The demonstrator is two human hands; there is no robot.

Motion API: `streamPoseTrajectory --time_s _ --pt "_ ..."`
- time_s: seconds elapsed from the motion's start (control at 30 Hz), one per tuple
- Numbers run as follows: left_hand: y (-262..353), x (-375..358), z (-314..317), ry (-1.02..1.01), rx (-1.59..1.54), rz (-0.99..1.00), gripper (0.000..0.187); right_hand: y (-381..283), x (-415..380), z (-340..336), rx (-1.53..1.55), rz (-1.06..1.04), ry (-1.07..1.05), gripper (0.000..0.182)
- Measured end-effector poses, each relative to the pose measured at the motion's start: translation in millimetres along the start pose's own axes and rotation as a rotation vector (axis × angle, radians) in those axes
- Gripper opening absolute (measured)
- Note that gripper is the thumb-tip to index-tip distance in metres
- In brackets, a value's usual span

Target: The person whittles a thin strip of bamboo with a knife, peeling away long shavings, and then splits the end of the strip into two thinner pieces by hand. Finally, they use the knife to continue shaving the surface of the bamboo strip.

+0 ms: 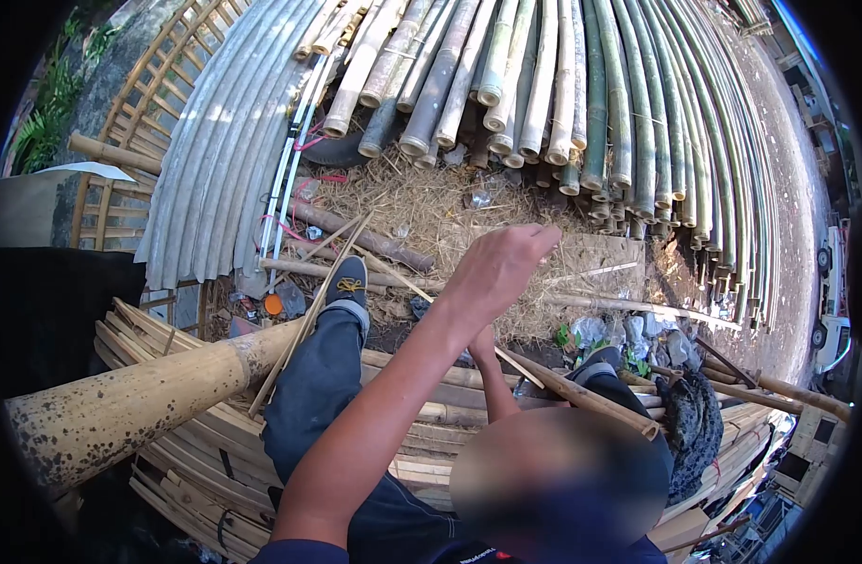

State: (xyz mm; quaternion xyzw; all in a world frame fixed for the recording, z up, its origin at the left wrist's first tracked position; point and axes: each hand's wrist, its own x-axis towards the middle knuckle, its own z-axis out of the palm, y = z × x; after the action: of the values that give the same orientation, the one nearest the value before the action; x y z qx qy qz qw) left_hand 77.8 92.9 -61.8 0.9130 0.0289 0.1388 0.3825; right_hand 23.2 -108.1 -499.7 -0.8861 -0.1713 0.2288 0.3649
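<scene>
My left hand (513, 252) is raised over the straw-strewn ground, its arm reaching across from the lower left. The fingers are curled closed, and whatever they may hold is hidden. Below that forearm, part of my right hand (484, 344) shows; its fingers are mostly covered. A thin bamboo strip (523, 368) slants down just right of it. Next to this strip, a bamboo piece (600, 404) with a cut end lies across my right leg. Another thin bamboo strip (309, 315) leans beside my left leg (313, 385). A blurred patch hides the lower right.
A stack of bamboo poles (534, 85) lies ahead, cut ends facing me. Grey corrugated sheets (229, 141) stand left. A thick bamboo pole (139, 399) juts in at lower left, above bundled bamboo slats (205, 489). Plastic litter (637, 334) lies by my right shoe (605, 357).
</scene>
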Motion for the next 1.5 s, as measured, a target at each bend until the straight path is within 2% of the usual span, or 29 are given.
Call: streamPoseTrajectory --time_s 0.03,0.13,0.17,0.23,0.33,0.4,0.53,0.6,0.67,0.7,0.73,0.8,0.83,0.87,0.9,0.93,0.97,1.03,1.07,1.13,1.2,1.27,1.33,1.4,1.47,1.5 --pt "3.7 -1.5 1.2 -0.007 -0.038 -0.015 0.005 -23.4 2.7 -19.5 0.065 -0.001 0.015 0.037" --pt "-0.8 -0.2 6.2 0.005 -0.039 -0.066 0.009 -156.3 -2.6 -101.7 0.377 0.020 0.115 0.038" --pt "0.1 0.3 7.9 0.004 -0.044 -0.064 0.009 -186.7 -6.3 -117.6 0.373 0.023 0.118 0.038" --pt "0.4 0.0 7.6 -0.012 -0.031 -0.072 0.009 -223.3 -11.3 -130.9 0.564 0.039 0.262 0.038" --pt "4.9 -1.6 4.9 -0.048 -0.008 -0.064 0.011 -166.1 -16.1 -89.6 0.402 -0.061 0.275 0.035" --pt "3.2 -5.4 10.7 -0.041 -0.039 -0.036 0.013 -3.5 -16.5 -3.1 0.261 -0.002 0.034 0.033" --pt "5.9 -2.0 8.9 -0.038 -0.002 -0.015 0.017 -34.2 -6.0 -31.1 0.127 0.146 0.026 0.030" --pt "6.1 -0.5 4.2 -0.059 -0.036 -0.047 0.016 -82.2 9.0 -63.9 0.306 0.084 0.020 0.030" --pt "4.9 2.3 2.1 -0.084 -0.065 -0.079 0.014 -149.7 6.4 -108.0 0.315 0.156 0.037 0.030" --pt "3.6 2.1 1.7 -0.063 -0.051 -0.064 0.014 -162.4 1.0 -114.3 0.327 0.210 0.039 0.029" --pt "3.0 2.4 0.9 -0.040 -0.032 -0.048 0.013 -153.8 -3.1 -105.6 0.340 0.224 0.044 0.029" --pt "6.8 0.6 1.5 -0.094 -0.029 -0.048 0.014 -113.4 -6.8 -70.3 0.070 0.204 0.073 0.032" --pt "8.7 -0.6 1.8 -0.108 -0.054 -0.043 0.014 -41.5 -13.1 -30.5 -0.153 0.145 -0.171 0.028" --pt "11.0 1.4 1.4 -0.121 -0.070 -0.029 0.014 11.5 -18.6 -4.5 -0.295 0.192 -0.347 0.028" --pt "15.5 3.2 3.3 -0.141 -0.048 0.007 0.014 38.6 -16.8 8.8 -0.430 0.229 -0.518 0.028" --pt "19.3 2.6 6.2 -0.124 -0.019 -0.036 0.014 10.2 -22.7 -19.1 -0.372 0.294 -0.549 0.030" --pt "19.0 3.3 6.1 -0.105 0.010 -0.087 0.014 47.0 -27.4 19.6 -0.303 0.307 -0.397 0.031" --pt "14.3 4.4 4.6 -0.087 0.004 -0.081 0.014 -11.0 -35.3 -22.2 -0.220 0.539 -0.320 0.033" --pt "14.0 4.6 6.4 -0.048 -0.032 -0.095 0.015 -8.9 -35.7 -20.3 -0.205 0.546 -0.319 0.033" --pt "10.7 6.7 1.0 -0.102 0.015 -0.110 0.017 1.8 -39.5 -22.7 -0.112 0.544 -0.199 0.034" --pt "3.7 6.3 2.7 -0.085 0.069 -0.067 0.016 1.9 -40.8 -37.1 -0.094 0.550 -0.201 0.035" --pt "8.0 5.9 2.3 -0.097 0.087 -0.124 0.014 -14.4 -41.7 -55.0 0.101 0.609 -0.041 0.037" --pt "12.6 6.0 5.5 -0.110 0.104 -0.176 0.012 -30.4 -43.4 -67.6 0.091 0.579 -0.034 0.040" --pt "14.6 6.0 10.4 -0.114 0.017 -0.361 0.007 -55.0 -40.4 -74.5 0.211 0.401 0.111 0.040" --pt "13.8 6.4 14.9 -0.092 -0.030 -0.355 0.006 -74.8 -29.2 -74.2 0.311 0.406 0.079 0.037" --pt "12.6 7.0 16.9 -0.064 -0.076 -0.359 0.006 -99.6 -25.9 -83.0 0.356 0.279 0.093 0.033"
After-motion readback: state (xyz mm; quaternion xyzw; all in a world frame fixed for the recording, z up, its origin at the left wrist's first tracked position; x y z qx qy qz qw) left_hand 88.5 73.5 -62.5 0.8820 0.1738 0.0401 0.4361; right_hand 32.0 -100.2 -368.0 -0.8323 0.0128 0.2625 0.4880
